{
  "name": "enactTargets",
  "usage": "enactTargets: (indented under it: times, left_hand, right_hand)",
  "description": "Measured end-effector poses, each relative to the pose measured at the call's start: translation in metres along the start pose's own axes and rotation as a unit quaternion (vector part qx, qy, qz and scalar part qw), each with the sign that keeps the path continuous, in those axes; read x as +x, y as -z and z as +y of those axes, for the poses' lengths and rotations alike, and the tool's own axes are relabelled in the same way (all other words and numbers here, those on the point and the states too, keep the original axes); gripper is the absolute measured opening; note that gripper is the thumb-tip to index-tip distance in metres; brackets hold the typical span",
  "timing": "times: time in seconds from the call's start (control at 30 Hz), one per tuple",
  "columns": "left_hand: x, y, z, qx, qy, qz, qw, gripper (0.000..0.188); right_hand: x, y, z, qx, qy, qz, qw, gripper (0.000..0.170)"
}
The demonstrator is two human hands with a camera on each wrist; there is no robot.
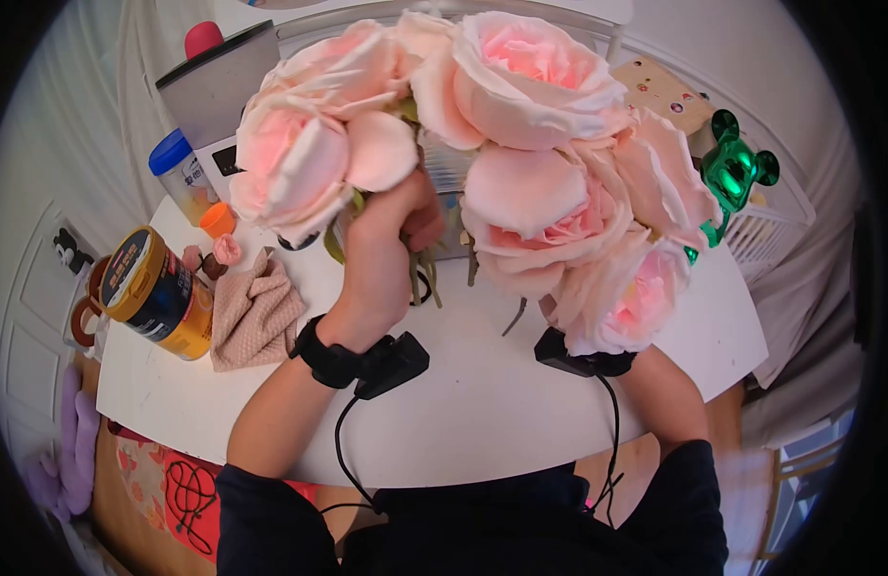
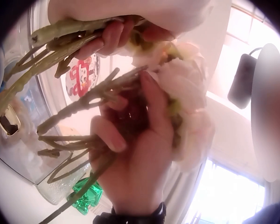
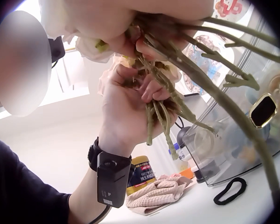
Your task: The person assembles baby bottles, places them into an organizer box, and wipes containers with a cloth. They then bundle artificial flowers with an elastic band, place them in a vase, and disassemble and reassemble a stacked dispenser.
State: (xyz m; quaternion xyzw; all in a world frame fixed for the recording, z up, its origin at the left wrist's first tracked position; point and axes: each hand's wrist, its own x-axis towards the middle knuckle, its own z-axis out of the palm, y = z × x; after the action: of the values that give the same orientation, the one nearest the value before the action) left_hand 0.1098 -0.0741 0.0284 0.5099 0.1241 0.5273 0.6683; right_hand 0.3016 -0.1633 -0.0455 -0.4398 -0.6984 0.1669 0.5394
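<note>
A person's shirt (image 1: pixel 463 533) is dark and short-sleeved. Beyond the shirt's sleeves (image 1: pixel 260 518), each wrist wears a black strap (image 1: pixel 329 355) and boxy black camera (image 1: pixel 396 367), black cables (image 1: pixel 338 437) leading toward the shirt.

- This is looking like a room in a home.
- Long curtains (image 1: pixel 804 331) are hanging beyond the white table (image 1: pixel 482 413), and bright light is filling a window (image 2: pixel 231 196).
- A wooden floor (image 1: pixel 110 485) is showing underneath.
- A purple soft toy (image 1: pixel 76 451) is showing low at one side, and a shiny green figure (image 1: pixel 736 176) with round ears is gleaming behind.
- A pink cloth (image 1: pixel 257 317), a yellow tub (image 1: pixel 161 293) and a blue-lidded jar (image 1: pixel 183 178) are sitting on the table.
</note>
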Motion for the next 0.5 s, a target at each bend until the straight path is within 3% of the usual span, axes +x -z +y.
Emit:
enactTargets:
  times: [0.03,0.13,0.23,0.33,0.4,0.47,0.5]
  left_hand:
    - [-0.004,-0.002,-0.003,0.0,0.0,-0.001,1.0,0.016]
    - [-0.009,0.018,-0.031,0.124,-0.099,-0.014,0.987,0.019]
    - [-0.014,0.026,-0.034,0.08,-0.075,-0.057,0.992,0.022]
    - [-0.014,0.034,-0.055,0.063,-0.103,-0.07,0.99,0.021]
    - [-0.012,0.065,-0.097,0.352,-0.196,-0.069,0.913,0.026]
    - [-0.012,0.076,-0.09,0.385,-0.173,-0.115,0.899,0.033]
    - [-0.011,0.072,-0.078,0.289,-0.136,-0.143,0.937,0.034]
  right_hand:
    - [0.051,-0.002,0.011,0.022,-0.005,-0.005,1.0,0.019]
    - [-0.02,-0.006,0.011,0.088,-0.017,-0.022,0.996,0.019]
    - [-0.029,-0.005,0.022,0.155,-0.03,-0.038,0.987,0.019]
    - [-0.009,-0.006,0.035,0.219,-0.041,-0.054,0.973,0.019]
    - [-0.004,-0.011,0.042,0.261,-0.047,-0.066,0.962,0.02]
    - [-0.031,-0.011,0.047,0.304,-0.056,-0.077,0.948,0.02]
    - [-0.029,-0.011,0.051,0.326,-0.061,-0.083,0.94,0.021]
